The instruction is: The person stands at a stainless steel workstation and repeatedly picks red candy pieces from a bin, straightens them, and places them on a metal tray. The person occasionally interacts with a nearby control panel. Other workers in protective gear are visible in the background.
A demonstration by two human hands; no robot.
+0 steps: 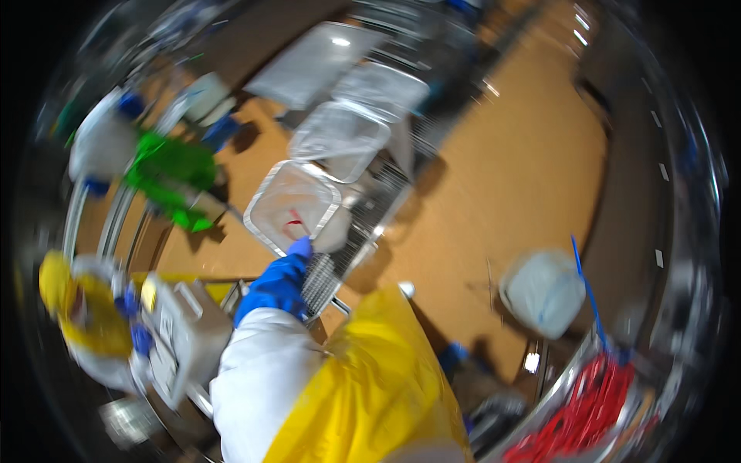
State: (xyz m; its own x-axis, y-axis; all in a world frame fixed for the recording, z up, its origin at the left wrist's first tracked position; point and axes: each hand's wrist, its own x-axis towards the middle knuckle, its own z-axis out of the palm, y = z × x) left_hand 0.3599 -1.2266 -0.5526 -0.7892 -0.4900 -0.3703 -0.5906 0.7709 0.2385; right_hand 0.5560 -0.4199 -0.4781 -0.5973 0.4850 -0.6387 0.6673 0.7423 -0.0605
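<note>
My left hand (pixel 300 247), in a blue-purple glove with a blue sleeve cover above it, reaches out to the near corner of a translucent plastic tub (pixel 252 217). It overlaps the tub's pale rim, but blur hides how the fingers are set. Inside that tub lies a small red item (pixel 294 222), too smeared to name. The tub rests at one side of a long metal grate-topped stand (pixel 370 214). Behind it are another clear-lined tub (pixel 341 139) and a third one (pixel 382 89). My right hand is out of view.
At lower left, a person in yellow (pixel 95 312) has gloved hands by a grey plastic box (pixel 202 324). Another person in white (pixel 104 142) stands near a green sheet-like item (pixel 173 173). A bag-lined bin (pixel 543 294) stands right; red strips (pixel 579 411) lie lower right.
</note>
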